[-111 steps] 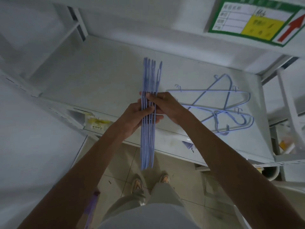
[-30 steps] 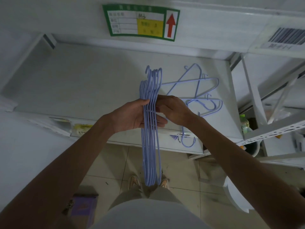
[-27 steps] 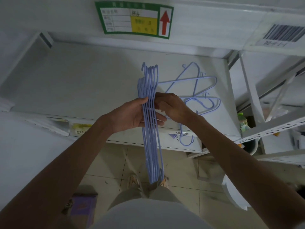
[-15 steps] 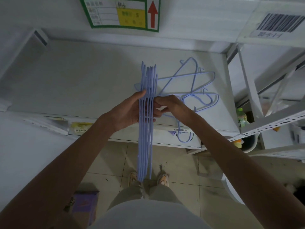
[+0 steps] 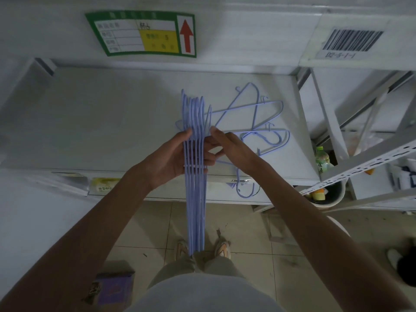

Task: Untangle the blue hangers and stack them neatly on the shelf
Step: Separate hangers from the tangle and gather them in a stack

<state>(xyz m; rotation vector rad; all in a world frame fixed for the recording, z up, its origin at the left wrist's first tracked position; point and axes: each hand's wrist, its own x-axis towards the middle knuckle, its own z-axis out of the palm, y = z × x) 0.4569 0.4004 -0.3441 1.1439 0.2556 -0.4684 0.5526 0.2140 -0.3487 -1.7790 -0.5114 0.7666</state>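
Note:
A bundle of several blue hangers [image 5: 195, 212] stands edge-on in front of me, reaching from above the white shelf [image 5: 108, 122] down over the floor. My left hand [image 5: 171, 158] grips the bundle from the left, its fingers wrapped under the wires. My right hand [image 5: 229, 149] meets the bundle's right side, thumb and fingers pinching the outermost wire. A tangled pile of loose blue hangers [image 5: 256, 127] lies flat on the shelf to the right, one hook [image 5: 244, 190] hanging over the front edge.
A green and yellow label [image 5: 144, 33] and a barcode tag [image 5: 351, 41] sit on the beam above. A metal shelf upright [image 5: 326, 122] stands to the right, with a bottle [image 5: 322, 159] and a bucket [image 5: 326, 197] behind it. A purple box [image 5: 112, 287] lies on the tiled floor.
The bundle has stayed upright between my hands while my view shifted slightly. My right fingers moved up along the bundle's right edge, and the wires are spread a little wider.

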